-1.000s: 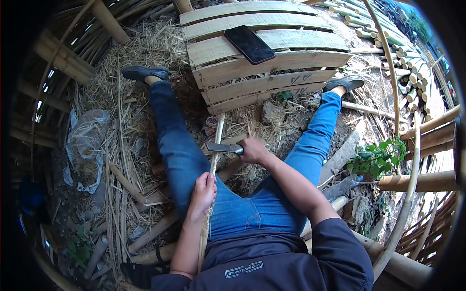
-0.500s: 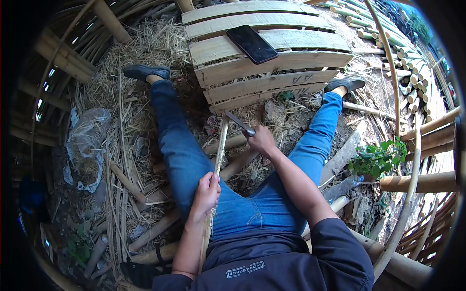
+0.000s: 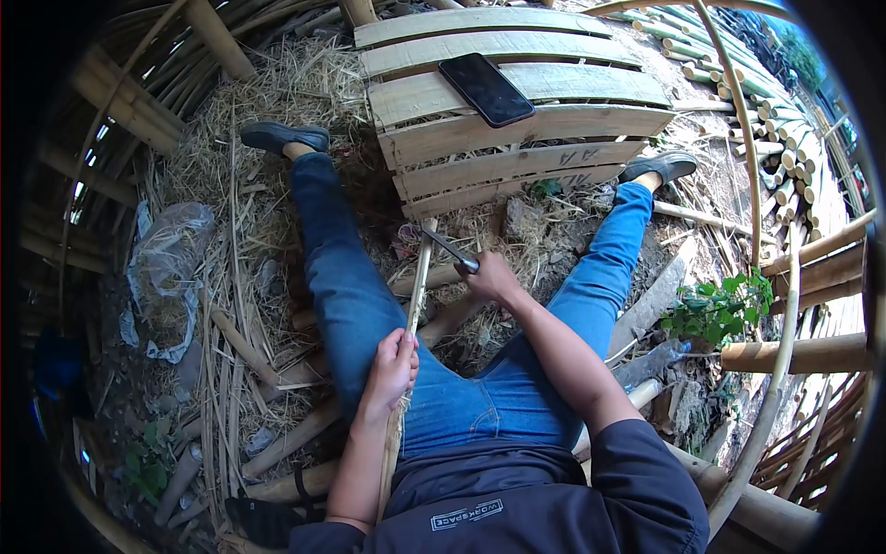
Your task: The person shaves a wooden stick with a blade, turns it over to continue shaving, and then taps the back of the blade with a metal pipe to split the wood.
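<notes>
A long pale bamboo strip (image 3: 420,288) runs from beside my torso up between my legs. My left hand (image 3: 392,371) is closed around its middle, near my left thigh. In my right hand (image 3: 491,279) is the dark handle of a knife (image 3: 448,246). Its narrow blade points up and left, its tip end overlapping the far end of the strip in this view. The lower part of the strip lies along my left forearm and disappears at the bottom edge.
A slatted wooden crate (image 3: 517,120) stands between my feet, with a phone (image 3: 486,90) on top. Straw (image 3: 295,88) and bamboo pieces cover the ground. A clear plastic bag (image 3: 171,268) lies at left. Bamboo poles (image 3: 780,157) are stacked far right, behind a leafy plant (image 3: 720,309).
My right hand and the knife have shifted slightly down and left, with the blade lower across the strip's far end. My left hand keeps its hold.
</notes>
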A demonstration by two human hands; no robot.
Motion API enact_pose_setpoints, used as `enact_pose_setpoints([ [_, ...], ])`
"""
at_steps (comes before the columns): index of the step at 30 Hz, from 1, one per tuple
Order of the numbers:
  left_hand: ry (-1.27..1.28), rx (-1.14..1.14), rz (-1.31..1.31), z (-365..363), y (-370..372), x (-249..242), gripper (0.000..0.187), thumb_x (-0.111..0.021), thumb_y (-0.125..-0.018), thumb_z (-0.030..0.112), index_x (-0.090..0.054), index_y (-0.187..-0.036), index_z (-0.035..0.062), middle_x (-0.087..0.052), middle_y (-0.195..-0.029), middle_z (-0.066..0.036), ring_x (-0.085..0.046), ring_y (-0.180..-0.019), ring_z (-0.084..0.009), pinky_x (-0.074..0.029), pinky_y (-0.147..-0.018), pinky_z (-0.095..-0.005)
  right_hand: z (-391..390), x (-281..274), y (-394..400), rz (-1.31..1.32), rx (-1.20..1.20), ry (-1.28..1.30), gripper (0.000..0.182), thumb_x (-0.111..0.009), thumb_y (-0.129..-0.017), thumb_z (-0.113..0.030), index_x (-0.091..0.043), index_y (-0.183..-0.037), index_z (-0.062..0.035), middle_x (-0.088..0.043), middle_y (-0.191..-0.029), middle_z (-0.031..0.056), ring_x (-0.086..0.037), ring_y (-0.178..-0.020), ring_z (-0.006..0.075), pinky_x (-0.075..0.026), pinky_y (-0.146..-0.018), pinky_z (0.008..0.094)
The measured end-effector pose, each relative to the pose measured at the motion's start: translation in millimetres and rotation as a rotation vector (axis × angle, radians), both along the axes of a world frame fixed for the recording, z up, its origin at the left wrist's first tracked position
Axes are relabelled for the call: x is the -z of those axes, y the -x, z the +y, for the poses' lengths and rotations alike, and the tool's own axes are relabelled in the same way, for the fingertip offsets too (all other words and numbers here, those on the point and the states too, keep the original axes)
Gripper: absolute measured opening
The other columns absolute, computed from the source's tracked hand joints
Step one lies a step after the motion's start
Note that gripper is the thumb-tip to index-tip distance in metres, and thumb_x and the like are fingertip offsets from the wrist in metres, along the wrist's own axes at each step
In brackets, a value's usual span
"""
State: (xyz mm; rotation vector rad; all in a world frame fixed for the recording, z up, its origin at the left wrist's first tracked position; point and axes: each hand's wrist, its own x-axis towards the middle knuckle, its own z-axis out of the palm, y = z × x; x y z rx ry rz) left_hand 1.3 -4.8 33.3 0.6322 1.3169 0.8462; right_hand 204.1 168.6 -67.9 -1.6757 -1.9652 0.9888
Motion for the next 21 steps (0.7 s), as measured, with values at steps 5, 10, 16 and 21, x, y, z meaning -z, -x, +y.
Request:
enact_pose_setpoints([
  [5,0.014,0.039,-0.033,2,-1,-3,0.024,-0.039,-0.108,0.029,-0.044,-0.091,0.0118,-0.032,-0.060,0.007,-0.027,-0.043,-0.0003,-0.019,-0.036,-0.0181,-1,-5,-6,0.028,0.029,0.019,0.027,-0.066,-0.078,-0.025,-0.071,-0.083,0.0006,-0.066,-0.079,0.0282,-0.066,-0.078,0.0444,-0.053,-0.077,0.0491],
  [10,0.041,0.034,-0.193,1,3,-6,0.024,-0.039,-0.108,0.031,-0.043,-0.093,0.0125,-0.030,-0.061,0.007,-0.024,-0.043,-0.0003,-0.018,-0.035,-0.0181,-5,-25,-3,-0.008,-0.008,-0.056,0.020,-0.064,-0.074,-0.018,-0.071,-0.082,-0.0006,-0.066,-0.079,0.0281,-0.066,-0.079,0.0443,-0.053,-0.078,0.0499],
  [16,0.075,0.026,-0.232,3,3,-9,0.025,-0.040,-0.107,0.030,-0.043,-0.091,0.0124,-0.032,-0.061,0.007,-0.026,-0.043,-0.0003,-0.018,-0.036,-0.0184,-5,-32,-7,-0.055,-0.009,-0.107,0.019,-0.064,-0.071,-0.015,-0.071,-0.082,-0.0022,-0.067,-0.080,0.0271,-0.066,-0.079,0.0440,-0.054,-0.080,0.0508],
  [21,0.081,0.015,-0.183,0,-1,-7,0.024,-0.040,-0.107,0.030,-0.044,-0.092,0.0125,-0.031,-0.062,0.007,-0.024,-0.043,-0.0002,-0.017,-0.036,-0.0183,-6,-27,-6,-0.112,0.029,-0.151,0.019,-0.063,-0.072,-0.015,-0.071,-0.083,-0.0017,-0.066,-0.075,0.0257,-0.066,-0.075,0.0430,-0.054,-0.076,0.0492],
])
